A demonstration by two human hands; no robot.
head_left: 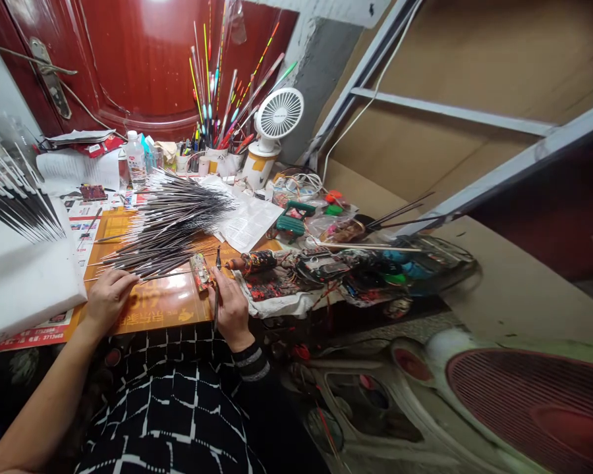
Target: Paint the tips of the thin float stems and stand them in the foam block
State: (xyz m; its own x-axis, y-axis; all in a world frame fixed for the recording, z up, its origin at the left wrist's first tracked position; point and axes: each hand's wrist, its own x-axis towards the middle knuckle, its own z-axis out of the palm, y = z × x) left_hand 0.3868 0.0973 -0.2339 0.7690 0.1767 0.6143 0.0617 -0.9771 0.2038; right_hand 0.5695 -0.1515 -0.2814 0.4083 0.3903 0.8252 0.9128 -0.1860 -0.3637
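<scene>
My left hand (109, 297) is closed, its thumb and fingers pinching a thin dark fishing float (165, 274) that lies roughly level and points to the right. My right hand (232, 308) is closed round a slim dark paintbrush (216, 299), held upright with its tip up. Against the right hand's fingers stands a small paint-stained block (199, 272); whether the hand touches it I cannot tell. Beyond both hands, a large heap of dark fishing floats (172, 210) with pale ends covers much of the orange board (153, 309).
A white foam block (24, 276) at the left carries more floats (20, 197). On the right are a paint-stained power tool (257, 262) and cluttered tools on a stained cloth (277, 299). Behind stand a small white fan (279, 113), a plastic bottle (135, 158) and paper sheets (252, 220).
</scene>
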